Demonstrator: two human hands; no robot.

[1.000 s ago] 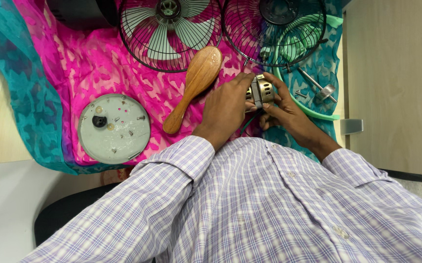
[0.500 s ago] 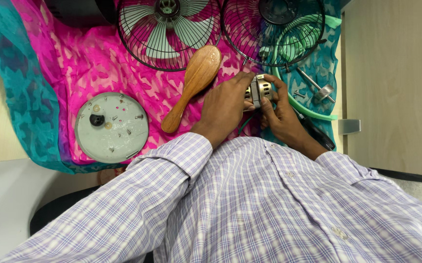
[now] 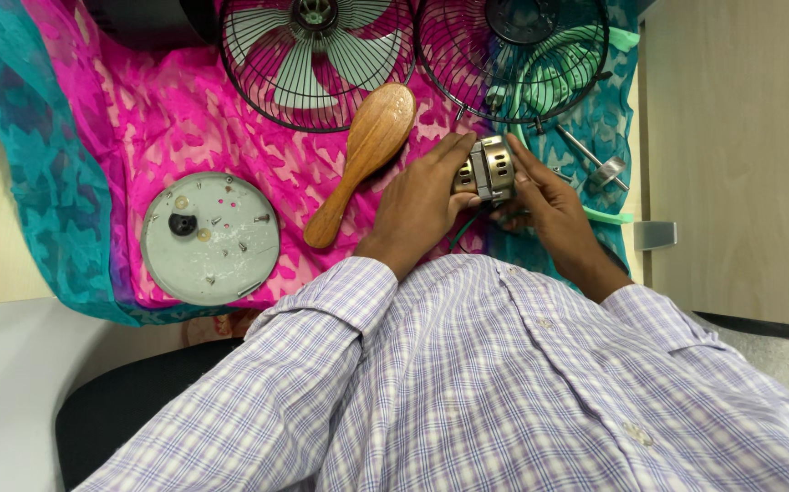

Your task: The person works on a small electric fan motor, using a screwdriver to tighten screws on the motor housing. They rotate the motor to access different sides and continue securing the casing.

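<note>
Both hands, left hand (image 3: 422,196) and right hand (image 3: 549,196), are clamping the small metal motor (image 3: 488,169) at one o'clock on the bench; any slackening grip risks dropping it onto the fan guard (image 3: 513,55).

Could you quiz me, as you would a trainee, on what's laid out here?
1. True or false: the wooden brush is in the left hand.
2. What do both hands hold: A) grey round plate, B) small metal motor, C) fan guard?
3. Which cloth colour lies under the brush?

Key: 1 false, it lies on the cloth beside that hand. 2 B, with the right hand on its other side. 3 pink.
</note>
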